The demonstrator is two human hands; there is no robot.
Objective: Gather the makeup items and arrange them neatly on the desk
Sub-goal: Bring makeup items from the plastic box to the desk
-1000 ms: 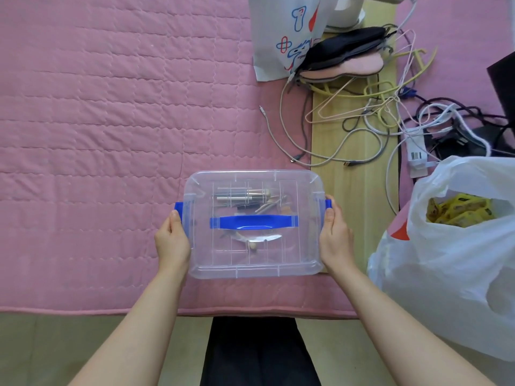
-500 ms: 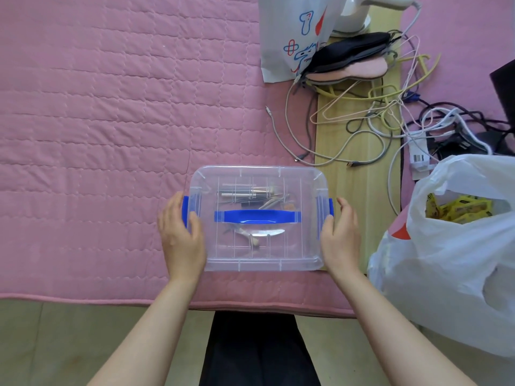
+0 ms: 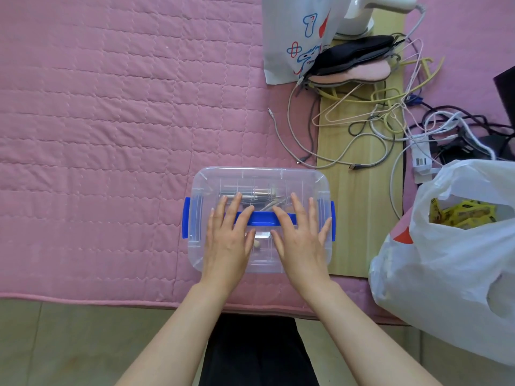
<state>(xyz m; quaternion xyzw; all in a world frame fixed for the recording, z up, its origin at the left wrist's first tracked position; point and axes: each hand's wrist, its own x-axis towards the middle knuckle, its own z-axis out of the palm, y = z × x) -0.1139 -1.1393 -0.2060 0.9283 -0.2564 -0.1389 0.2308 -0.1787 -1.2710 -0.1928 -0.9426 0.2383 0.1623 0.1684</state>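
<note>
1. A pink quilted cover (image 3: 106,121) spreads over the left and middle of the surface, its near hem running along the edge closest to the person.
2. A clear plastic storage box with a snap-on lid (image 3: 259,176) sits on the near part of that cover, its right end reaching onto a bare strip of pale wood (image 3: 359,218). Blue side latches (image 3: 186,217) are down at each end, and a blue carry handle (image 3: 262,218) lies flat across the lid.
3. Slim metallic makeup tools (image 3: 259,197) lie inside the box, seen blurred through the lid (what each one is cannot be told).
4. The left hand (image 3: 227,240) rests flat on the lid, fingers straight and spread, gripping nothing; its fingertips cross the handle's left end.
5. The right hand (image 3: 299,238) lies the same way just beside it, palm down, fingers spread over the handle's right end, holding nothing.
6. Far right of the box stands a white printed bag (image 3: 289,34), with dark and pink padded items (image 3: 354,65) beside it and a tangle of cables and wire hangers (image 3: 390,121).
7. At the near right edge slumps a white plastic carrier bag (image 3: 446,268) with yellow packets (image 3: 462,215) showing in its mouth.
</note>
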